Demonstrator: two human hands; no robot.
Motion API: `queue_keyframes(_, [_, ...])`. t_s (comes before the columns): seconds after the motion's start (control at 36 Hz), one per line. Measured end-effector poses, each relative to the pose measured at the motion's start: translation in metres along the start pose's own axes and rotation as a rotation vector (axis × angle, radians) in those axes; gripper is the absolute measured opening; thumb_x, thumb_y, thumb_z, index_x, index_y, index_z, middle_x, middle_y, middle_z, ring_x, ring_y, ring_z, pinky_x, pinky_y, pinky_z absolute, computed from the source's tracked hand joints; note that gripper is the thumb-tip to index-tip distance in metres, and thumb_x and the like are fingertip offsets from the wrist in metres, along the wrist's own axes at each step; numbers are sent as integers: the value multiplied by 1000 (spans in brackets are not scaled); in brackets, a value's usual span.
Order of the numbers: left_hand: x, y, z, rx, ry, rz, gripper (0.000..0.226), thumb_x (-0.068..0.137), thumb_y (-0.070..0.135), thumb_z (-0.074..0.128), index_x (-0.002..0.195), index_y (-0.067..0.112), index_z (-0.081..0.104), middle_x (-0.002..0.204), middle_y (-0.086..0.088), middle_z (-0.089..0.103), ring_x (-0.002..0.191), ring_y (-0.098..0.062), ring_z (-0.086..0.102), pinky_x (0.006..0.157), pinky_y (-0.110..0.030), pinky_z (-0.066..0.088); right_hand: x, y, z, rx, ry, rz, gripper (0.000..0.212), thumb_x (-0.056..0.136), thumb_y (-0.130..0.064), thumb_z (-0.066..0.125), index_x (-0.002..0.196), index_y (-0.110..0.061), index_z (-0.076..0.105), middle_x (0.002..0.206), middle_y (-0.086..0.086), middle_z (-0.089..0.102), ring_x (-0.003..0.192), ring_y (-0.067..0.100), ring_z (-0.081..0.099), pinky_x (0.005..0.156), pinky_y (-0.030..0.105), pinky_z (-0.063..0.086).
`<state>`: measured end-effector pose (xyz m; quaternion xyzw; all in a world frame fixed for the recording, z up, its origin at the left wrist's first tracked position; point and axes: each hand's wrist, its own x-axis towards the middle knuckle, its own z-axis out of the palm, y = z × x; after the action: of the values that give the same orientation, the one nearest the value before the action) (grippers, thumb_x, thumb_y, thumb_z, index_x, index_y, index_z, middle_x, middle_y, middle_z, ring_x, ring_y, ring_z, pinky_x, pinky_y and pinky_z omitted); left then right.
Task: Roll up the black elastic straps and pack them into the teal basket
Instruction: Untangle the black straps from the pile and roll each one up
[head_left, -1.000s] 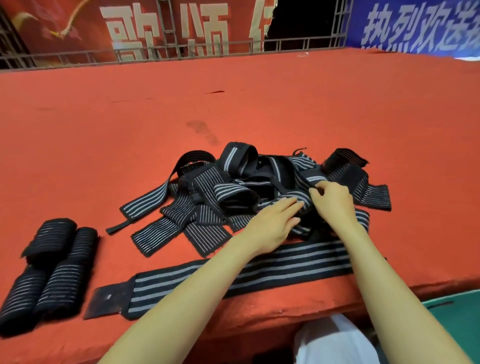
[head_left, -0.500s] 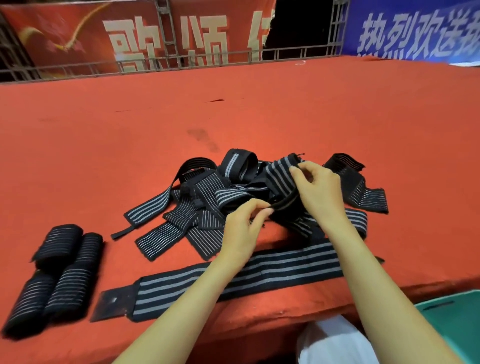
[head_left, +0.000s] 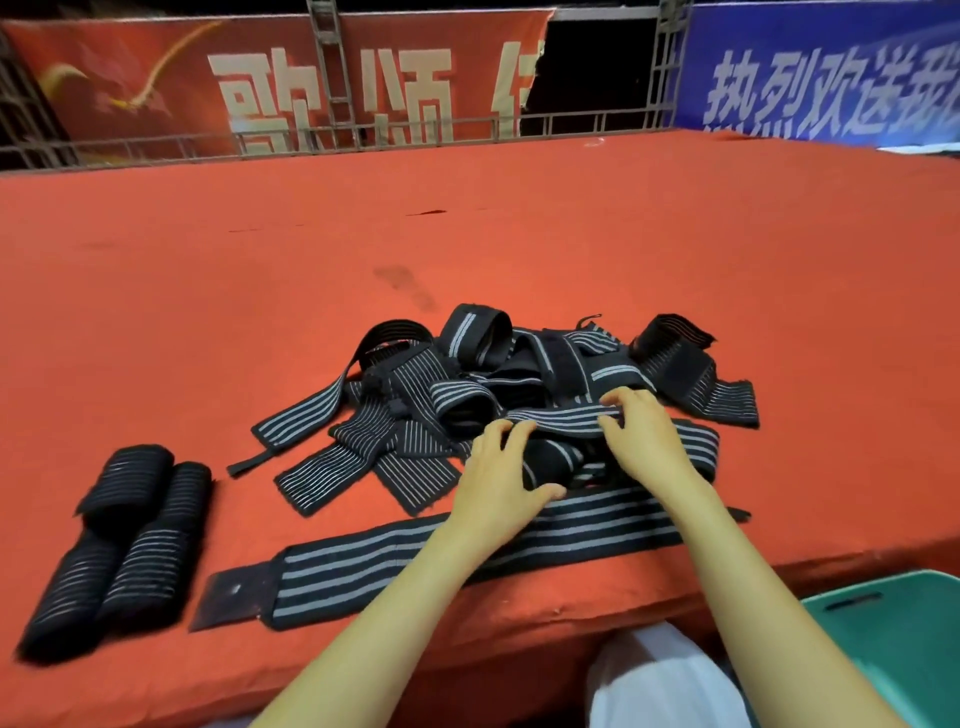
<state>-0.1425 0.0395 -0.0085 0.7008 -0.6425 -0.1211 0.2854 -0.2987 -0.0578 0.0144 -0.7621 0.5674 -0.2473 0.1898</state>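
A tangled pile of black elastic straps (head_left: 415, 395) with grey stripes lies on the red cloth. At its near side my left hand (head_left: 498, 483) grips a bunched black strap (head_left: 553, 457) between fingers and thumb. My right hand (head_left: 644, 447) is just to the right, its fingertips pinching a striped length (head_left: 561, 415) that runs across toward my left hand. One long strap (head_left: 395, 566) lies flat along the front edge, under my left forearm. Several rolled straps (head_left: 119, 535) sit at the left. The teal basket (head_left: 914, 654) shows at the lower right, below the table edge.
The red-covered table (head_left: 571, 249) stretches far back to a metal railing (head_left: 363, 137) with red and blue banners behind it. A white garment (head_left: 660, 686) shows below the front edge between my arms.
Both hands have come down from the raised strap to the near side of the pile. My left hand now wraps a bunched strap; my right hand moved nearer and lower.
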Motion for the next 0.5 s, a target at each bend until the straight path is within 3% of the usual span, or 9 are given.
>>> queue_keyframes(0.06, [4, 0, 3, 176, -3, 103, 67, 84, 34, 67, 142, 21, 37, 147, -1, 28, 135, -21, 27, 111, -31, 27, -1, 9, -1, -58, -19, -54, 36, 94, -6, 48, 130, -11, 53, 136, 9, 47, 128, 28, 39, 107, 36, 30])
queue_keyframes(0.14, [11, 1, 3, 214, 48, 116, 45, 90, 28, 60, 133, 20, 49, 133, 1, 49, 124, -19, 41, 100, -30, 36, 2, 15, -3, 7, -42, -27, 40, 95, -5, 44, 134, -12, 49, 139, 10, 46, 129, 27, 40, 108, 37, 32])
queue_keyframes(0.25, [14, -1, -7, 135, 166, 4, 27, 90, 38, 58, 112, 22, 59, 108, 4, 62, 106, -17, 54, 85, -33, 44, 10, 22, -6, 59, -173, 107, 52, 97, -36, 51, 142, -12, 39, 143, 12, 45, 130, 28, 43, 105, 37, 35])
queue_keyframes(0.36, [11, -6, -13, 135, 185, -6, 31, 89, 45, 58, 112, 24, 57, 109, 7, 64, 105, -17, 57, 81, -31, 43, 12, 24, -10, 89, -324, 86, 68, 87, -47, 63, 143, -18, 39, 143, 8, 46, 132, 24, 43, 107, 35, 35])
queue_keyframes(0.42, [10, -8, -16, 106, 179, -29, 36, 88, 44, 59, 117, 24, 51, 105, 3, 66, 99, -21, 60, 80, -32, 44, 14, 24, -10, 28, -299, 6, 60, 83, -44, 68, 136, -22, 49, 133, 3, 55, 126, 24, 47, 104, 36, 38])
queue_keyframes(0.5, [9, -9, -18, 61, 170, -28, 47, 86, 42, 63, 123, 23, 42, 104, 1, 64, 94, -25, 62, 80, -34, 45, 14, 19, -10, 22, -63, -30, 35, 86, -19, 62, 120, -26, 60, 116, 7, 61, 101, 19, 50, 87, 34, 41])
